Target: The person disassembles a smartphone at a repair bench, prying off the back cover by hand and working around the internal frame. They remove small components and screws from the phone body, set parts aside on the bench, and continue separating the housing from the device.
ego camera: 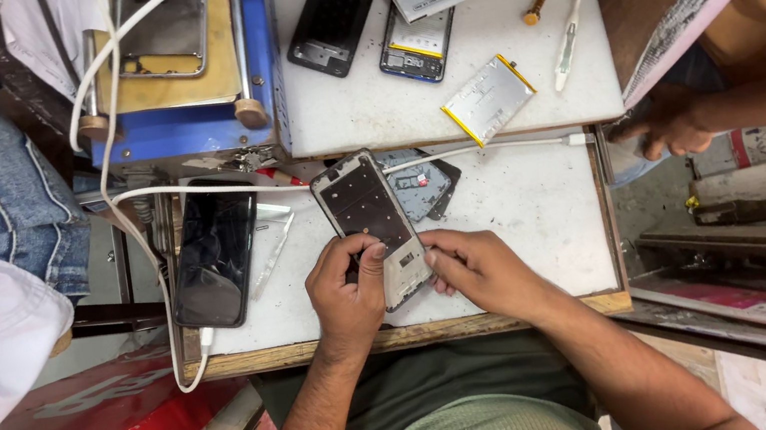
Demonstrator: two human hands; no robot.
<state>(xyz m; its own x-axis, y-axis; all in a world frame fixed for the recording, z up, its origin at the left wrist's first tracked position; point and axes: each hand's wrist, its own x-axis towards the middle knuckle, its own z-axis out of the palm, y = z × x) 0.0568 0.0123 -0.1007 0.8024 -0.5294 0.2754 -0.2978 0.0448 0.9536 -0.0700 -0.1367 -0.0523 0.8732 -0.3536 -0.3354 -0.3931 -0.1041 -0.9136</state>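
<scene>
Both hands, left hand [347, 296] and right hand [482, 266], pinch a bare silver-edged phone frame [373, 227] steady on the white bench [525, 214], a black smartphone [215, 255] at nine o'clock.

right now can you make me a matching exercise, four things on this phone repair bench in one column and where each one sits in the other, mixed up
Things:
1. phone frame
2. black phone on a white cable
3. silver battery with yellow edge
4. white-handled tool

Places:
A. upper white board, right edge, beside the battery
B. between the left hand and right hand
C. left edge of the lower board
D. upper white board, near its front edge

Pairs: 1-B, 2-C, 3-D, 4-A
</scene>
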